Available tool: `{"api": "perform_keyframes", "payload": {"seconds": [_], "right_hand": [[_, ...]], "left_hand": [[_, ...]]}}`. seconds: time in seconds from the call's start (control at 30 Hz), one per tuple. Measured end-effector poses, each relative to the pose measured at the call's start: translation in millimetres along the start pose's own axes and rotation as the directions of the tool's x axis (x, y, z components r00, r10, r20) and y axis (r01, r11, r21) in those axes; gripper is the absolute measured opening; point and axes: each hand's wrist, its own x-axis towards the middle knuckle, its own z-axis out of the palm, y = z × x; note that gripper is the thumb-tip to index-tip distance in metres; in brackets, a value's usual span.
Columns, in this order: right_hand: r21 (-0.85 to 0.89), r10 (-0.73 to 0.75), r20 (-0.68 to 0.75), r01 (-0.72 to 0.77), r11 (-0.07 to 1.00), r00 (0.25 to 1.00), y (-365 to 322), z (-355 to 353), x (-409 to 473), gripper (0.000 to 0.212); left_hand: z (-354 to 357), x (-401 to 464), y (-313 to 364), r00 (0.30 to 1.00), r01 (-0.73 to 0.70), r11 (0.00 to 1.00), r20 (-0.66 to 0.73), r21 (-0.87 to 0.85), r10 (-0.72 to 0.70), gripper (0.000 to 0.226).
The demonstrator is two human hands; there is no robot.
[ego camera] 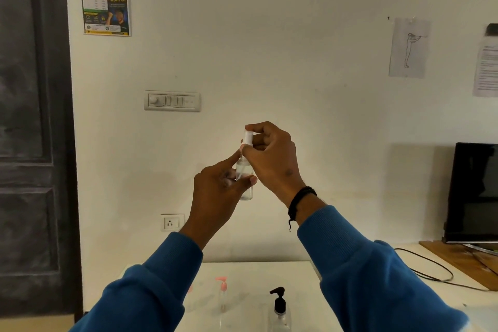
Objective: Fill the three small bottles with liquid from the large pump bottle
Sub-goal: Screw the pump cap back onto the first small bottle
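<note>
High above the table, in front of the wall, my left hand (219,191) grips a small clear bottle (245,190) upright by its body. My right hand (272,159) pinches the bottle's white spray cap (247,138) at the neck. On the white table (253,277) below stands the large clear pump bottle with a black pump (279,307). To its left stands a small clear bottle with a pink pump (222,295). Another pink top (190,289) shows faintly beside my left sleeve, mostly hidden.
A dark monitor (474,194) stands on a wooden board at the right, with a black cable (431,264) trailing over the table. A dark door (35,129) is at the left. The wall carries a switch panel (172,101), a socket (172,222) and posters.
</note>
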Motion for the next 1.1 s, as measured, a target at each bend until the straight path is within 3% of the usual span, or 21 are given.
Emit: {"api": "perform_keyframes", "payload": {"seconds": [0.23,0.57,0.8,1.1], "right_hand": [[0.081,0.016,-0.034,-0.013,0.997,0.999,0.7,4.0,-3.8,0.034],[0.045,-0.023,-0.085,0.027,0.999,0.996,-4.7,9.2,-10.2,0.034],[0.069,0.031,-0.051,-0.027,0.997,0.998,-1.7,8.5,-8.0,0.030],[0.035,0.032,-0.044,-0.030,0.999,0.999,-3.6,9.6,-7.3,0.032]], "left_hand": [[-1.6,1.9,1.9,0.999,-0.028,0.999,-0.026,0.029,0.029,0.058],[-3.7,-0.1,7.7,0.999,-0.011,1.000,-0.032,-0.013,0.011,0.052],[-8.0,0.1,-3.8,0.999,0.013,1.000,-0.043,0.024,-0.012,0.059],[-6.1,-2.8,-2.8,1.000,0.017,1.000,-0.024,0.015,-0.017,0.052]]}}
